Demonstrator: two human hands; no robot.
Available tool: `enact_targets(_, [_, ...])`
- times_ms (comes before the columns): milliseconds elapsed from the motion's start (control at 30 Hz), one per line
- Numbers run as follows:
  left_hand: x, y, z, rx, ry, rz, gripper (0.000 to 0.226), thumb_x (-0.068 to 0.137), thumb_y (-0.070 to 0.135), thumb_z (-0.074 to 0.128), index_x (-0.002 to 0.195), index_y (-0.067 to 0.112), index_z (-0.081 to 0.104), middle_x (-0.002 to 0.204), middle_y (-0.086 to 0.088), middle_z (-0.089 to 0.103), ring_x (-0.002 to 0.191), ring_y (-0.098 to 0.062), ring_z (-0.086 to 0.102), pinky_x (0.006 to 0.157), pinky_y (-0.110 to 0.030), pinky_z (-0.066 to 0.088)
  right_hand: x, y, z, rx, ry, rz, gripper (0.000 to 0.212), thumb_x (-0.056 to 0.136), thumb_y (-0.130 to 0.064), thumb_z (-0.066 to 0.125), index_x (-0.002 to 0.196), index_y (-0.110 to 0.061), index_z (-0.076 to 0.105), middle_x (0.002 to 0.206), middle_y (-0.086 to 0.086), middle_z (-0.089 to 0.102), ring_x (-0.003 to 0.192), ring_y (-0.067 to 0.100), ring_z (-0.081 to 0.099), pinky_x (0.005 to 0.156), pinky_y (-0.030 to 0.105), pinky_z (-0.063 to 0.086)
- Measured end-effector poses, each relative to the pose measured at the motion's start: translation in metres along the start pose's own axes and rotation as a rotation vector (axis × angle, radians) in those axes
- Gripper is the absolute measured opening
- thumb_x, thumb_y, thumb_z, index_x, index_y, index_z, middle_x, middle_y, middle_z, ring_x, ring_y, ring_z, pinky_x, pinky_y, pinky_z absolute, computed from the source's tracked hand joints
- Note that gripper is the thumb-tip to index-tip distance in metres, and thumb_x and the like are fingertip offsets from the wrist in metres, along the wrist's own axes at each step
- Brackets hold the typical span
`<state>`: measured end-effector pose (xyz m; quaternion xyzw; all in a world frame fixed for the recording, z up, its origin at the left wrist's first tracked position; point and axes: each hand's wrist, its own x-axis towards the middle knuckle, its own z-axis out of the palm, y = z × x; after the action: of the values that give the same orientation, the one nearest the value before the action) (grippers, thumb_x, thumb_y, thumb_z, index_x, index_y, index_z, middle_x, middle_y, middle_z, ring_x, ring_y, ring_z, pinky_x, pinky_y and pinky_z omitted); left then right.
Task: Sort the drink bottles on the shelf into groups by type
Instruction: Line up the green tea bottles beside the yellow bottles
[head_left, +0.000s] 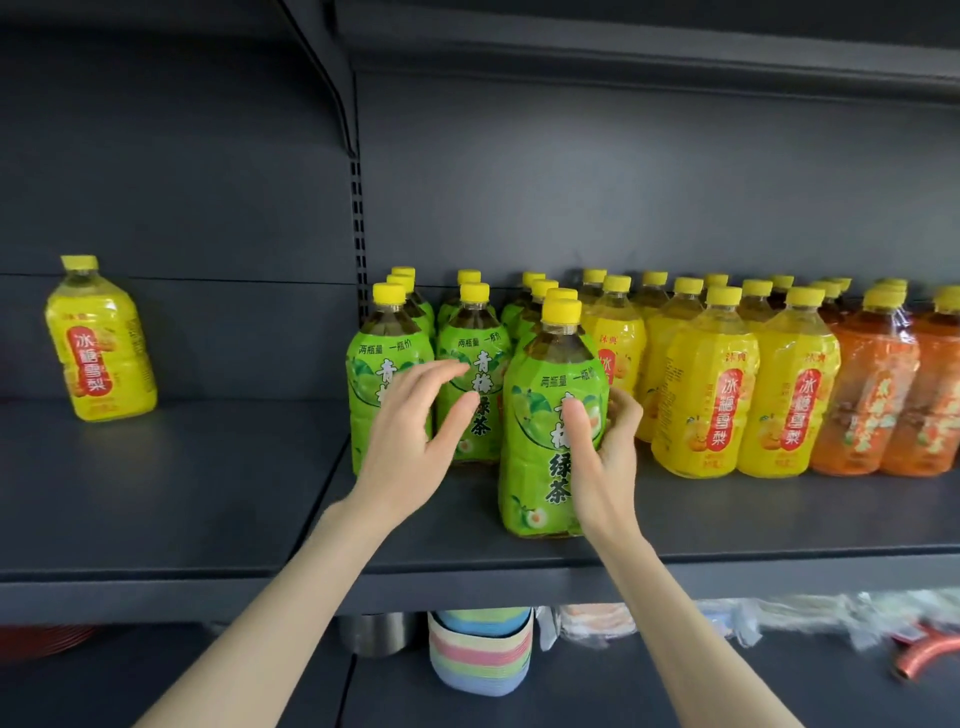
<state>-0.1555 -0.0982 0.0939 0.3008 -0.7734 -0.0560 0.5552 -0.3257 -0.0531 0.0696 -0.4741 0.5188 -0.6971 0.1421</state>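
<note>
A green-labelled tea bottle (545, 415) with a yellow cap stands upright near the front of the dark shelf (208, 493). My right hand (605, 457) grips its right side, thumb across the label. My left hand (415, 426) hovers with spread fingers in front of the other green bottles (470, 353) standing in rows behind. To the right stand several yellow pear-drink bottles (701, 395), then orange-labelled bottles (872, 395). One yellow pear-drink bottle (98, 343) stands alone at the far left of the shelf.
A slotted upright post (358, 218) divides the back panel. Below the shelf lie a stack of pastel striped cups (480, 649), a metal pot (379, 631), wrapped packets (727, 618) and a red item (930, 649).
</note>
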Motion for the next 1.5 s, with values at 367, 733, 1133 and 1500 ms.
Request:
enact_targets(367, [-0.005, -0.009, -0.008, -0.065, -0.08, -0.038, 0.058, 0.087, 0.048, 0.053, 0.139, 0.03, 0.036, 0.131, 0.024, 0.039, 0.127, 0.001, 0.038, 0.105, -0.029, 0.036, -0.015, 0.0, 0.025, -0.165, -0.352, -0.027, 0.065, 0.095, -0.043, 0.048, 0.15, -0.025, 0.017, 0.135, -0.016, 0.024, 0.124, -0.004, 0.023, 0.104, 0.02, 0.022])
enact_targets(733, [0.007, -0.031, 0.003, 0.301, -0.02, 0.085, 0.067, 0.086, 0.055, 0.045, 0.142, 0.02, 0.036, 0.134, -0.002, 0.048, 0.123, -0.014, 0.036, 0.099, -0.033, 0.026, -0.001, 0.006, 0.022, -0.394, -0.304, -0.243, 0.078, 0.085, -0.033, 0.069, 0.149, -0.028, 0.024, 0.141, -0.003, 0.05, 0.116, 0.013, 0.055, 0.098, 0.039, 0.049])
enact_targets(1133, [0.021, -0.047, 0.009, 0.49, -0.022, 0.176, 0.061, 0.088, 0.051, 0.045, 0.137, 0.015, 0.045, 0.139, -0.004, 0.05, 0.135, -0.018, 0.028, 0.112, -0.04, 0.01, 0.01, 0.014, 0.028, -0.646, -0.302, -0.286, 0.086, 0.086, -0.038, 0.067, 0.149, -0.04, 0.009, 0.099, -0.003, 0.056, 0.081, 0.014, 0.057, 0.073, 0.032, 0.052])
enact_targets(1500, [0.002, -0.064, 0.003, -0.037, 0.241, -0.376, 0.097, 0.079, 0.059, 0.061, 0.15, 0.023, 0.006, 0.155, -0.004, 0.013, 0.141, -0.015, 0.017, 0.112, -0.045, 0.016, 0.019, 0.006, 0.048, -0.989, -0.185, -0.561, 0.123, 0.057, -0.05, 0.085, 0.15, -0.028, 0.009, 0.159, 0.005, 0.021, 0.144, 0.031, 0.011, 0.111, 0.054, 0.016])
